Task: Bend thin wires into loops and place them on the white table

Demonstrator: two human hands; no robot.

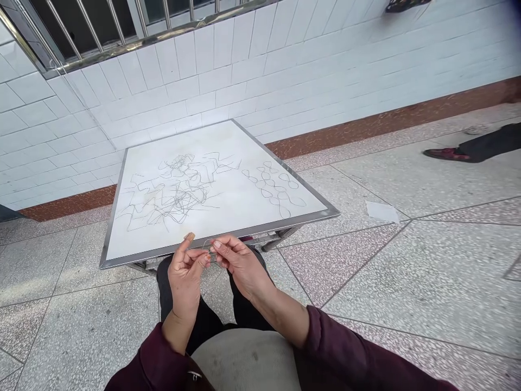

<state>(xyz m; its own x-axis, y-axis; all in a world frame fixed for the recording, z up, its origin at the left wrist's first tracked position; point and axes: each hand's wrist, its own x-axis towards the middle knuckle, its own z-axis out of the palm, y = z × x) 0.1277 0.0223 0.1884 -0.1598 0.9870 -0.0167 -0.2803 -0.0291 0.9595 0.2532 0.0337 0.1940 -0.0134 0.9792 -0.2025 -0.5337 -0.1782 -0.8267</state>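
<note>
Both hands meet just off the near edge of a white-topped table (220, 217), pinching a thin wire (204, 244) that curves up between them. My left hand (186, 271) grips it between thumb and a bent finger, with another finger raised. My right hand (240, 266) pinches it with thumb and forefinger, the other fingers curled below. Much of the wire is hidden behind the fingers. On the tabletop lies a tangled heap of loose, bent wires (183, 198). To its right, several wires twisted into looped, figure-eight shapes (271, 182) are spread out.
A white tiled wall (244, 87) with a barred window (101, 27) stands behind the table. A white paper-like piece (381, 212) lies on the speckled floor at the right. Farther right, another person's shoe (448, 155) and dark trouser leg show.
</note>
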